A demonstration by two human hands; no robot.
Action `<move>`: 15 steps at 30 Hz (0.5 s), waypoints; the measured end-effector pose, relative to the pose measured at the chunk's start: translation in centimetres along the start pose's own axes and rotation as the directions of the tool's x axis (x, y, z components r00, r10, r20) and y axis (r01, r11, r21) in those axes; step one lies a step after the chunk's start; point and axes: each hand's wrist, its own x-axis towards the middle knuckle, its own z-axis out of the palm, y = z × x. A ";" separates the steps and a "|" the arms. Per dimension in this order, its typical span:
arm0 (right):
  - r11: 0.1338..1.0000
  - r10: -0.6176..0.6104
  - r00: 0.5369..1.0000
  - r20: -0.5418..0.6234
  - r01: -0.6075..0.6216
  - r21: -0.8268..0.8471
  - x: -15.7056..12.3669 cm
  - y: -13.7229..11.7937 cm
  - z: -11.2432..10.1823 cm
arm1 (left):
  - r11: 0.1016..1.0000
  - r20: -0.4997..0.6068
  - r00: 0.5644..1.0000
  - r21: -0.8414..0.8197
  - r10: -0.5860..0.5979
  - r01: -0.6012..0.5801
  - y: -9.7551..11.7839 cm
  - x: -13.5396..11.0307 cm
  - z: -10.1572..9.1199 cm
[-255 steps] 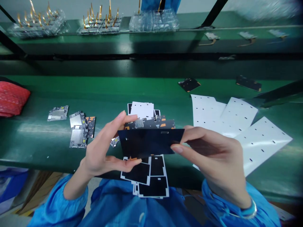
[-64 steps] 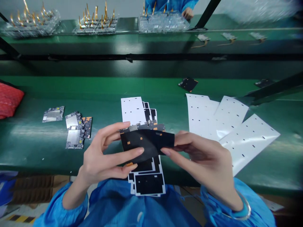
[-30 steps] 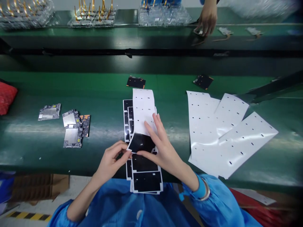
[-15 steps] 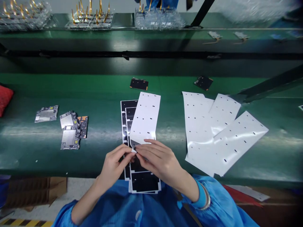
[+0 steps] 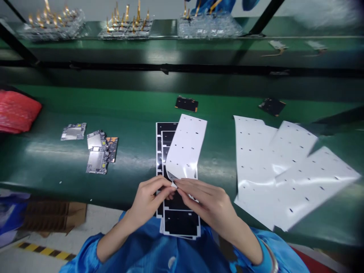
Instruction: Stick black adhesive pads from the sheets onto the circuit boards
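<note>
As left hand (image 5: pixel 149 201) and right hand (image 5: pixel 213 206) pinch the white liner's corner (image 5: pixel 171 181), black sheets (image 5: pixel 181 223) beneath, loose liners (image 5: pixel 287 170) well right

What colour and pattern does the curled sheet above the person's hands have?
The curled sheet is white with rows of small black slits, clearest in the head view.

Two hands (image 5: pixel 148 203) (image 5: pixel 213 206), four white sheets (image 5: pixel 256 151), two black pads (image 5: pixel 187 104), three circuit boards (image 5: pixel 73 131).

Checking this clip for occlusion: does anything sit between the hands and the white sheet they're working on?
Nothing visible does: the left hand and right hand meet at the curled corner of the white slotted sheet; the black-and-white sheets lie beneath them.
</note>
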 end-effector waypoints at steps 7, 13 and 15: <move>0.957 -0.153 0.988 -0.033 0.140 -0.253 0.0 -0.1 0.4 | 0.993 0.024 0.995 -0.070 -0.096 0.097 0.0 -0.1 0.6; 0.977 -0.099 0.994 -0.046 0.088 -0.192 0.2 -0.2 0.5 | 0.996 0.022 0.997 -0.041 -0.075 0.076 0.4 0.0 0.7; 0.991 -0.048 0.996 -0.073 0.039 -0.127 0.3 -0.1 0.5 | 0.995 0.020 0.997 -0.067 -0.074 0.075 0.4 0.0 0.9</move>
